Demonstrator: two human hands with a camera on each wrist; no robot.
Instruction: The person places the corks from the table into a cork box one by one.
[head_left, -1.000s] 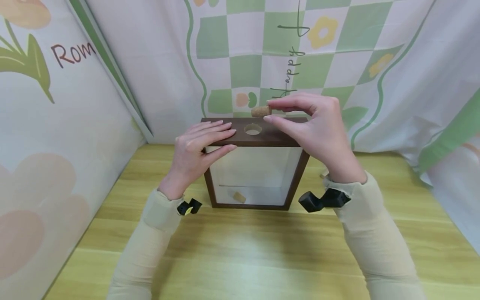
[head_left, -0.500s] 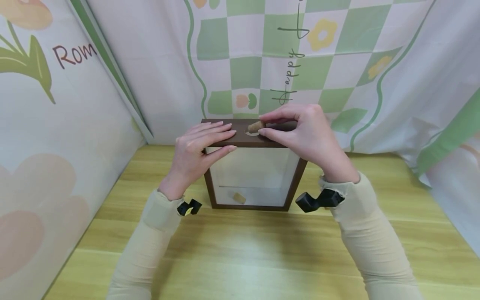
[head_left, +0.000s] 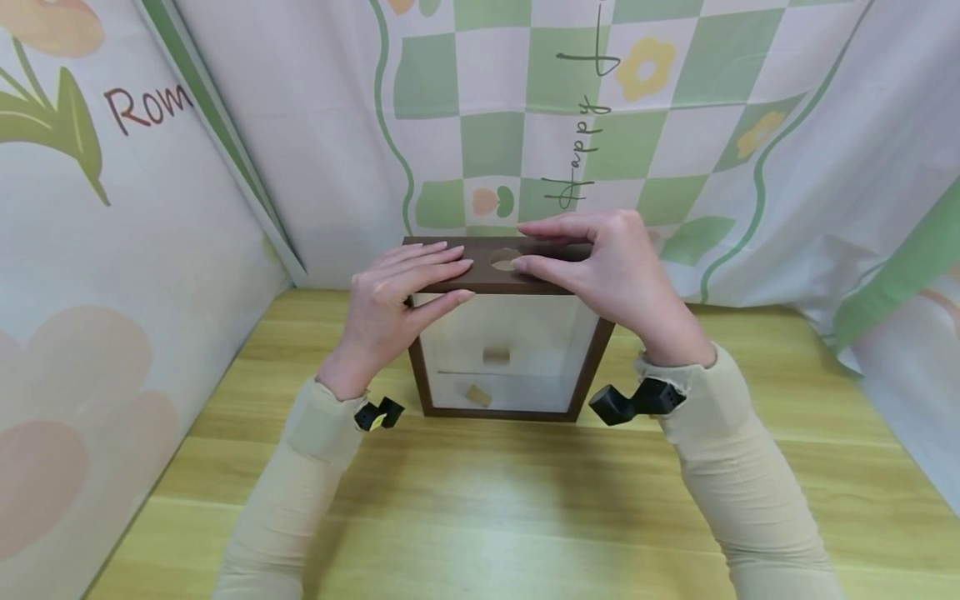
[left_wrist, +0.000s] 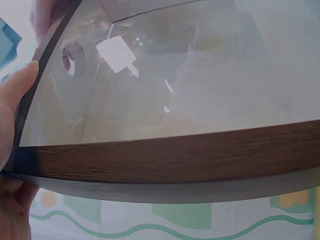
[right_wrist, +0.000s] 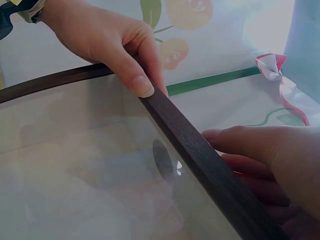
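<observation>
A shadow box frame (head_left: 510, 414) with dark brown wood edges and a clear front stands upright on the table. A round hole (head_left: 506, 259) is cut in its top edge. Inside, one cork (head_left: 496, 356) appears blurred in mid-fall, while another cork (head_left: 478, 395) lies at the bottom. My left hand (head_left: 397, 292) grips the box's top left corner, fingers along the top and thumb at the front. At the right of the hole is my right hand (head_left: 600, 250), its thumb and fingers apart with nothing between them. The wrist view shows the right hand (right_wrist: 270, 155) beside the dark edge.
The box stands on a wooden table (head_left: 480, 508). Behind it hangs a checkered green and white curtain (head_left: 491, 137), and a printed white cloth (head_left: 90, 275) borders the left side.
My right hand moved left and down, bringing a cork to the hole, then let it go. That cork is now inside the box. The left hand stayed in place.
</observation>
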